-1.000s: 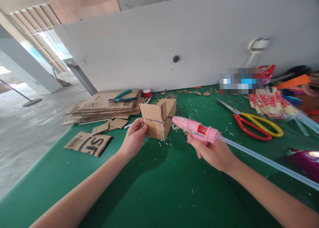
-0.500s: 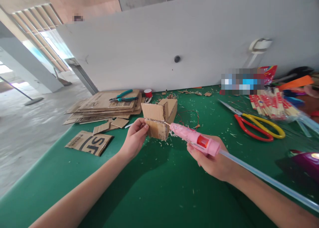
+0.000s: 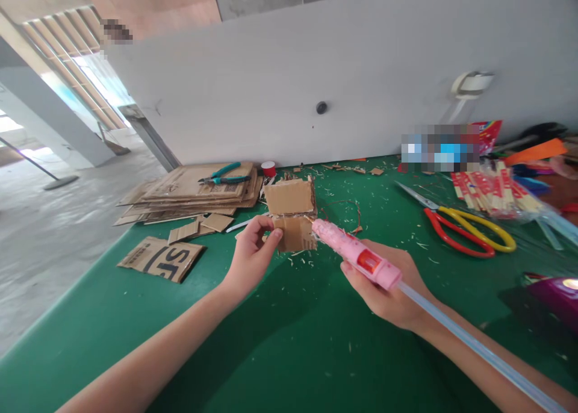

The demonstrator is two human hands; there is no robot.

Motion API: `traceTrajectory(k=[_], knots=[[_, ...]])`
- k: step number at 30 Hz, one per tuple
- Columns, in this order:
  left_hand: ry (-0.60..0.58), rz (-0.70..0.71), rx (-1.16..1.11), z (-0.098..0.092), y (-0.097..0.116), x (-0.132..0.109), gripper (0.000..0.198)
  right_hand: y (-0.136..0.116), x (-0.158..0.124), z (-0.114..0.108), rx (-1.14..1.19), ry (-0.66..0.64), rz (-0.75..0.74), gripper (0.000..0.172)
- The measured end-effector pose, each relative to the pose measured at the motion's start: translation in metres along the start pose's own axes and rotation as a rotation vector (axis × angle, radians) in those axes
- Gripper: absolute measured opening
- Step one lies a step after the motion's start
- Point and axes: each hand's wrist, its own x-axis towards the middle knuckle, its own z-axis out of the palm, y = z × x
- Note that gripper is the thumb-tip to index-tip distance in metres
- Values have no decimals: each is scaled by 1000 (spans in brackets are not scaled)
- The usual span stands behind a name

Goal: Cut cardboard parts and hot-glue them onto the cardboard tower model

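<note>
A small brown cardboard box (image 3: 295,232) with an upright panel above its front is pinched at its left edge by my left hand (image 3: 255,247), thumb on the front face. My right hand (image 3: 383,280) is wrapped round a pink hot glue gun (image 3: 350,250), which has a long clear glue stick (image 3: 469,338) running out of its back. The gun's nozzle is at the box's right edge, by the seam between the panel and the front face; whether it touches I cannot tell. Wisps of glue or scraps cling to the gun's front.
Behind on the left, pliers (image 3: 223,175) lie on stacked cardboard sheets (image 3: 180,187). A printed cardboard piece (image 3: 160,259) is nearer. Scissors (image 3: 467,229), packaged sticks (image 3: 492,187) and a purple object (image 3: 555,295) lie right on the green table (image 3: 289,353). A grey panel (image 3: 289,70) rises behind.
The box has turned so that its front faces me more squarely and its right side no longer shows. The glue gun has shifted slightly to the right.
</note>
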Motion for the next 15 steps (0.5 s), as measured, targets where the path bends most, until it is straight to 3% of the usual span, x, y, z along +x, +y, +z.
traceTrajectory(k=[6, 15], knots=[[-40, 5, 25, 4, 1, 0, 15, -1, 3, 3, -34, -13, -11, 23], [12, 11, 60, 1, 3, 1, 17, 5, 2, -8, -32, 28, 4, 21]])
